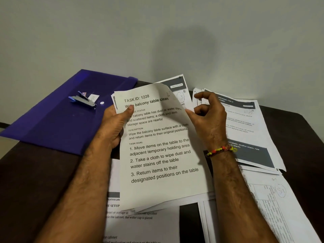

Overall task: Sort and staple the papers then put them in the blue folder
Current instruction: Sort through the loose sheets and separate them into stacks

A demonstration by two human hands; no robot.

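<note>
— Plain wall, dark table [43, 181]. Where's the sheaf [163, 155]?
— Mid-table, left hand [114, 125] clamping its upper-left corner; right hand [208, 116] pinching the top sheet's curled edge.
— Flimsy?
— Floppy; probably needs gripping near edges.

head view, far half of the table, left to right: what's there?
blue folder with stapler on it → left hand → held sheet → right hand → paper stack
</note>
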